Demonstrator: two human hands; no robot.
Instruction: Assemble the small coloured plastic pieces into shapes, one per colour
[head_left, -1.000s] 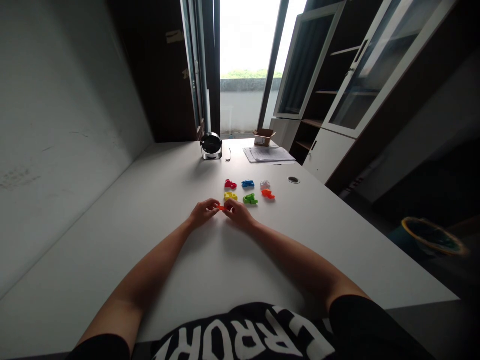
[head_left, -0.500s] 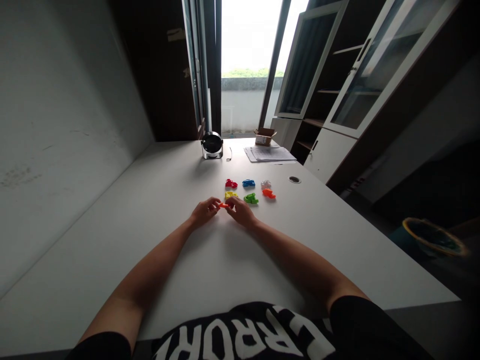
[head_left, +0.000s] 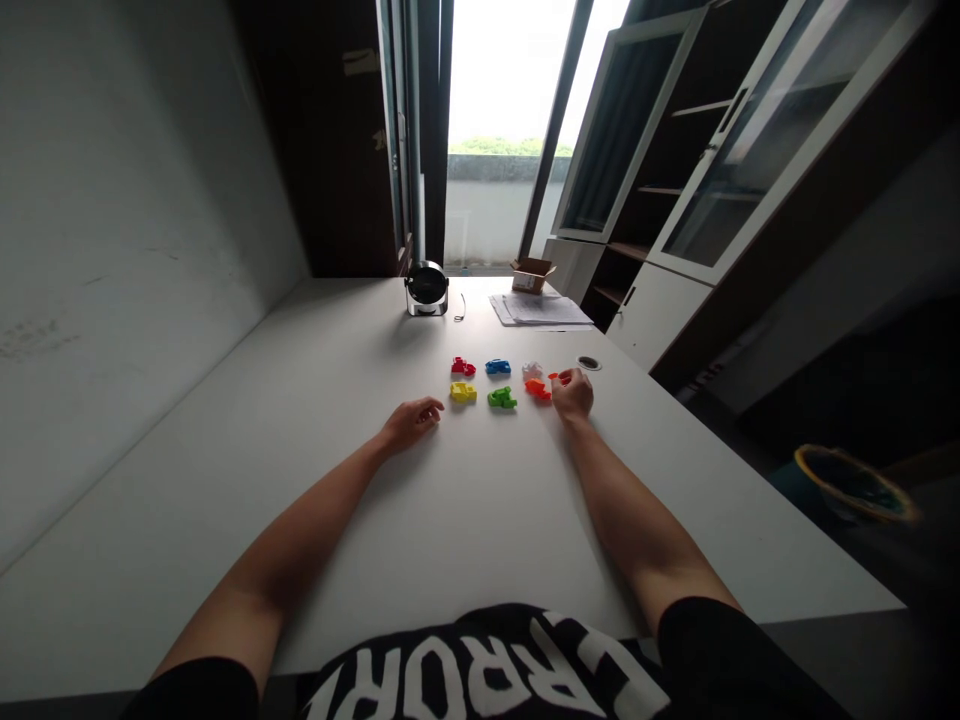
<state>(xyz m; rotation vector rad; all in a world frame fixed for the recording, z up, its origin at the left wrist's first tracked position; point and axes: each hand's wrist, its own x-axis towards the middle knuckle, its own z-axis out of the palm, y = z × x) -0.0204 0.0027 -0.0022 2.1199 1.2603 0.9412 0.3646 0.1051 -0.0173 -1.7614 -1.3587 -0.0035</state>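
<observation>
Small plastic toys shaped like vehicles lie in two rows on the white table point(head_left: 420, 560). The back row has a red toy point(head_left: 463, 366), a blue toy car point(head_left: 497, 367) and a whitish toy point(head_left: 532, 371). In front are a yellow toy point(head_left: 463, 392), a green toy point(head_left: 502, 398) and an orange toy point(head_left: 537, 388). My right hand point(head_left: 573, 393) is closed just right of the orange toy, with a small orange piece point(head_left: 553, 377) showing at its fingertips. Left of the yellow toy rests my left hand point(head_left: 411, 422), its fingers loosely bent and nothing visible in them.
A round black device on a stand point(head_left: 426, 288) is at the far side, beside a short cord point(head_left: 460, 308). Papers point(head_left: 541, 310) and an open cardboard box point(head_left: 532, 275) lie at the back right. A round cable hole point(head_left: 589, 363) is beyond my right hand.
My right hand has moved right, from beside my left hand to the orange toy, carrying the small orange piece. The left hand has let go of that piece and stayed in place.
</observation>
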